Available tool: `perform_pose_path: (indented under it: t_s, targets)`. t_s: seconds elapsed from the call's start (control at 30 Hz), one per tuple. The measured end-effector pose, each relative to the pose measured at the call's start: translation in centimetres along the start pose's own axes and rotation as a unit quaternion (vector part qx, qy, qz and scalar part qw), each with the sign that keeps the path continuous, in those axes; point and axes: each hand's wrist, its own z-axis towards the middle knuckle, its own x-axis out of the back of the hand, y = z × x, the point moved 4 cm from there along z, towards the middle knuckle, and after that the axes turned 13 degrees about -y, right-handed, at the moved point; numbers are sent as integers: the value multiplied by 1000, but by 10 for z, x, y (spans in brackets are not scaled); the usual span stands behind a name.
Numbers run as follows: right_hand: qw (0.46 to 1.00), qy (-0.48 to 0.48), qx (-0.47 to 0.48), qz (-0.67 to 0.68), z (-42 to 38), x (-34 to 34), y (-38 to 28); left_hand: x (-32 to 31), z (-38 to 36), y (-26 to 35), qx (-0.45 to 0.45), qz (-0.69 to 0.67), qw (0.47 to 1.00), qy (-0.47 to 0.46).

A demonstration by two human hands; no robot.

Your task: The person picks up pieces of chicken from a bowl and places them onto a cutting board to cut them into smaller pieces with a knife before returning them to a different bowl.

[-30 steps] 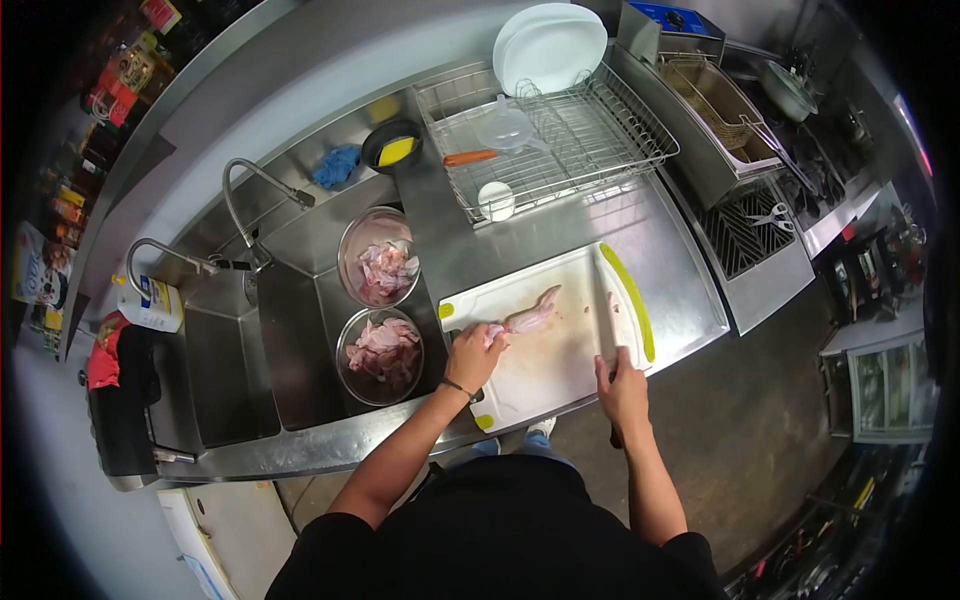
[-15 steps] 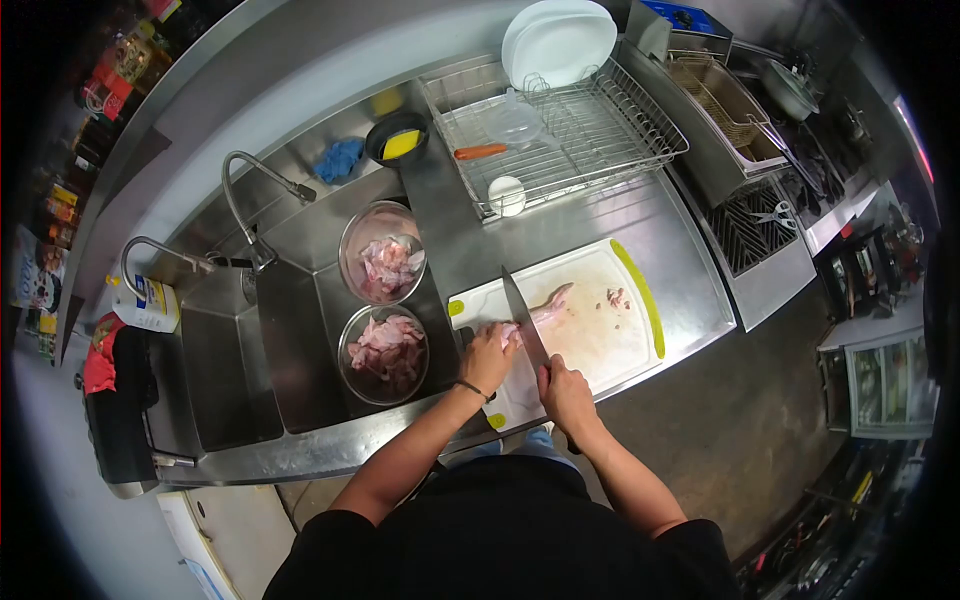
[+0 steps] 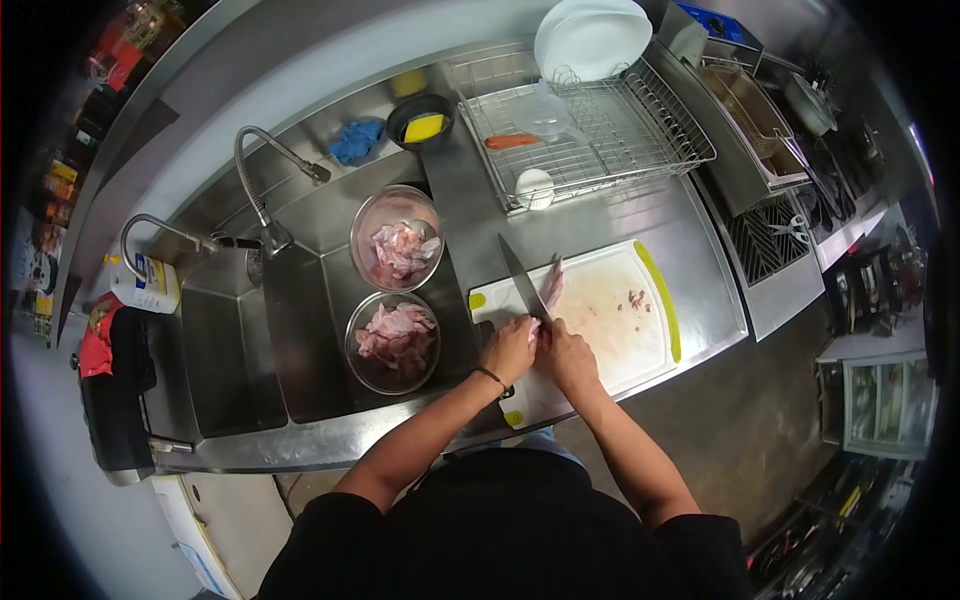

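Note:
My right hand [image 3: 567,357] is closed round the handle of a large kitchen knife, whose blade [image 3: 518,272] points away from me over the white cutting board [image 3: 600,335]. Beside it my left hand [image 3: 510,352] has its fingers curled on the near end of a raw chicken wing [image 3: 554,283]. The wing's thin tip points to the far side, right along the right side of the blade. Both hands are close together, partly hiding the meat. Small meat scraps [image 3: 638,300] lie on the board's right part.
Two metal bowls of raw chicken pieces, a far bowl [image 3: 361,226] and a near bowl [image 3: 352,352], stand left of the board by the double sink [image 3: 232,370]. Behind the board is a wire dish rack [image 3: 640,130] with white plates [image 3: 592,40]. A fryer basket [image 3: 745,110] is at the right.
My right hand has come in against my left, bringing the knife with it. The chicken wing has swung from pointing right to pointing away from me. The whole view has shifted slightly.

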Motion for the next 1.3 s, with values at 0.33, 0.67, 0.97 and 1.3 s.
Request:
perform_pose_path:
  t_s: [0.33, 0.67, 0.97, 1.3]
  targets:
    - [991, -81, -54, -92, -101, 4, 44, 28, -3, -34, 56, -141, 982, 108]
    - [995, -42, -67, -62, -108, 15, 35, 130, 13, -251, 238, 67, 953, 176]
    - [986, 16, -96, 138, -151, 33, 40, 76, 19, -51, 32, -51, 988, 145]
    - [970, 106, -124, 179, -157, 40, 93, -18, 52, 24, -54, 156, 980, 112]
